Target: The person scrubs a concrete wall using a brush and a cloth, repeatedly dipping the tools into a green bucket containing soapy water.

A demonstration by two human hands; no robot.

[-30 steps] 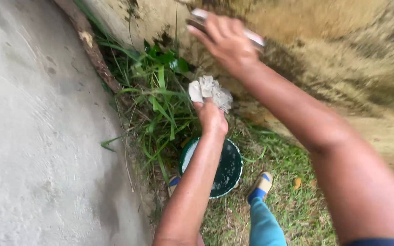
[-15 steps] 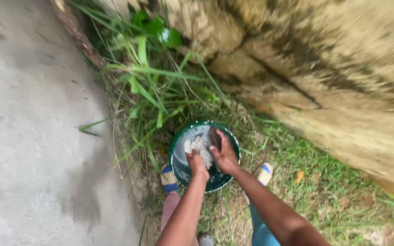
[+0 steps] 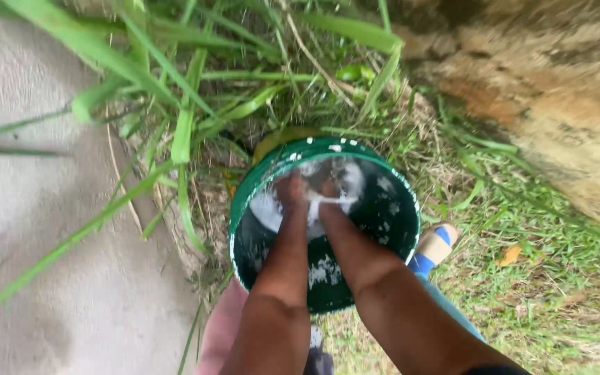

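Bucket: green plastic bucket [image 3: 244,208] on the ground btwn grass and wall, white splashes on rim and inside.
Left hand: left hand [image 3: 290,189] down in the bucket, fingers curled in white pasty stuff [image 3: 269,208]; exact grip can't tell.
Right hand: right hand [image 3: 329,191] right beside it, touching, pinching a thin white-coated tool or strip [image 3: 331,200]; blurred.
Progress: looks mid-job; hands loaded w/ paste, plenty of white left at the bottom.
Surface: grey concrete slab [image 3: 50,264] on the left, long grass blades [image 3: 175,104] above, short grass [image 3: 536,278] on the right.
Surroundings: outdoors, rough earthen wall [image 3: 564,104] upper right; blue-and-tan sandal [image 3: 433,246] just beside bucket.
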